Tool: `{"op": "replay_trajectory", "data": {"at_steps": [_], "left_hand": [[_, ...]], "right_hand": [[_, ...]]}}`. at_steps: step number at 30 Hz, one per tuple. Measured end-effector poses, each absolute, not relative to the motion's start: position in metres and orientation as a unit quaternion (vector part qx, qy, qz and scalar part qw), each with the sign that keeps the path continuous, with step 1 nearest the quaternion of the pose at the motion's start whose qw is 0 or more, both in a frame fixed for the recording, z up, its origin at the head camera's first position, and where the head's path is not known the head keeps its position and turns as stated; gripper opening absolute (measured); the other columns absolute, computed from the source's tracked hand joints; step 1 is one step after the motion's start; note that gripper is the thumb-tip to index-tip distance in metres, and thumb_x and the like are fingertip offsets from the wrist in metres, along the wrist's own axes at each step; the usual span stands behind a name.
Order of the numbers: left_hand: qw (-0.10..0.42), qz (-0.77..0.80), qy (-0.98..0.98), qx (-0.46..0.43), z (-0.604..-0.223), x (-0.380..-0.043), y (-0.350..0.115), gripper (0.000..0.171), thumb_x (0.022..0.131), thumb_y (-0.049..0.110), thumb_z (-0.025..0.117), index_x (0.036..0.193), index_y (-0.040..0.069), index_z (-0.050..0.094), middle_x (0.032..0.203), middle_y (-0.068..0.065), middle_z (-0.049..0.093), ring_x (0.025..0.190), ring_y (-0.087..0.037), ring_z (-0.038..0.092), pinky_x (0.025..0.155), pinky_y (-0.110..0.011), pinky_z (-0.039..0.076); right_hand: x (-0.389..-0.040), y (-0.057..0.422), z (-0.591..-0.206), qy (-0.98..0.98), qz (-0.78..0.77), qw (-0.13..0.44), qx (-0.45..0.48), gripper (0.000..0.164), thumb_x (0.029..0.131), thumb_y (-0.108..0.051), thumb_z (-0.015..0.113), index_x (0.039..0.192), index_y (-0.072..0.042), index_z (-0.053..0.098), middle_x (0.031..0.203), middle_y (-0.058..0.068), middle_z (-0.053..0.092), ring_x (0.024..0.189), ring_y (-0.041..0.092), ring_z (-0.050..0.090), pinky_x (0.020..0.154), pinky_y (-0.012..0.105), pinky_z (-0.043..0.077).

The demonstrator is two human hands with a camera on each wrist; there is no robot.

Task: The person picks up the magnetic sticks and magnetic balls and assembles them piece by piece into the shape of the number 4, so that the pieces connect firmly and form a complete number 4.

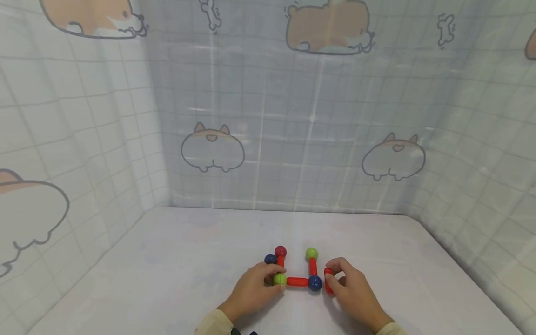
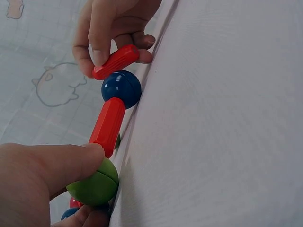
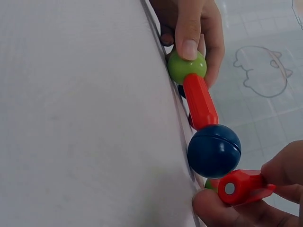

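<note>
My left hand (image 1: 253, 289) pinches a green ball (image 1: 280, 279) between thumb and fingers, at the near left corner of a U-shaped frame of balls and rods. A red rod (image 1: 298, 282) joins that ball to a dark blue ball (image 1: 315, 283) on the right. Just right of the blue ball, my right hand (image 1: 353, 291) holds a loose red rod (image 3: 246, 186) by thumb and fingertips; a silvery disc (image 3: 229, 188) shows in its end. From the blue ball another red rod (image 1: 313, 266) runs back to a second green ball (image 1: 311, 253).
On the left side, a red rod (image 1: 281, 262), partly hidden by my left hand, leads to a red ball (image 1: 280, 251). A second dark blue ball (image 1: 270, 259) sits beside it. White table (image 1: 201, 242) lies beneath, with patterned curtains (image 1: 268, 177) behind and at both sides.
</note>
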State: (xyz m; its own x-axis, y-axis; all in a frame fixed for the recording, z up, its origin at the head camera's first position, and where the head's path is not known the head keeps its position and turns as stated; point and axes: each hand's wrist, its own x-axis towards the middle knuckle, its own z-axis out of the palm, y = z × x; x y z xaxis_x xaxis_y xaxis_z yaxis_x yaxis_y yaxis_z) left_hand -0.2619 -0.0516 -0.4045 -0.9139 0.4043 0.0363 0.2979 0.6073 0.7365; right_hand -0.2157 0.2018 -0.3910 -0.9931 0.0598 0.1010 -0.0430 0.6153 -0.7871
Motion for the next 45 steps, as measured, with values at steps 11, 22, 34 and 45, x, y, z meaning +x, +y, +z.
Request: {"op": "replay_trajectory", "data": {"at_steps": [11, 22, 34, 45], "left_hand": [[0.065, 0.394, 0.894, 0.201, -0.406, -0.264, -0.054, 0.036, 0.080, 0.032, 0.079, 0.114, 0.031, 0.070, 0.086, 0.012, 0.055, 0.080, -0.012, 0.052, 0.069, -0.030, 0.047], [0.068, 0.395, 0.894, 0.201, -0.406, -0.264, -0.054, 0.035, 0.080, 0.031, 0.079, 0.114, 0.031, 0.070, 0.086, 0.011, 0.055, 0.080, -0.012, 0.052, 0.069, -0.030, 0.047], [0.065, 0.396, 0.894, 0.199, -0.405, -0.264, -0.055, 0.035, 0.080, 0.032, 0.078, 0.114, 0.031, 0.070, 0.086, 0.011, 0.055, 0.080, -0.012, 0.052, 0.069, -0.030, 0.046], [0.070, 0.403, 0.892, 0.194, -0.405, -0.262, -0.051, 0.035, 0.079, 0.031, 0.079, 0.112, 0.032, 0.070, 0.085, 0.010, 0.054, 0.079, -0.013, 0.051, 0.067, -0.030, 0.046]], "right_hand": [[-0.214, 0.199, -0.390, -0.866, 0.500, 0.008, -0.002, 0.023, 0.092, -0.016, 0.063, 0.114, -0.008, 0.060, 0.100, 0.008, 0.056, 0.055, 0.021, 0.060, 0.050, 0.033, 0.052], [-0.213, 0.202, -0.390, -0.860, 0.510, -0.025, 0.012, 0.023, 0.093, -0.021, 0.063, 0.112, -0.008, 0.060, 0.098, 0.008, 0.056, 0.056, 0.023, 0.061, 0.051, 0.036, 0.052], [-0.215, 0.201, -0.389, -0.869, 0.494, -0.024, 0.010, 0.022, 0.091, -0.022, 0.066, 0.108, -0.009, 0.062, 0.093, 0.007, 0.056, 0.056, 0.021, 0.060, 0.049, 0.033, 0.052], [-0.213, 0.216, -0.385, -0.834, 0.542, -0.091, 0.050, 0.031, 0.090, -0.015, 0.067, 0.116, -0.002, 0.057, 0.096, 0.011, 0.057, 0.062, 0.024, 0.062, 0.056, 0.037, 0.055]]}}
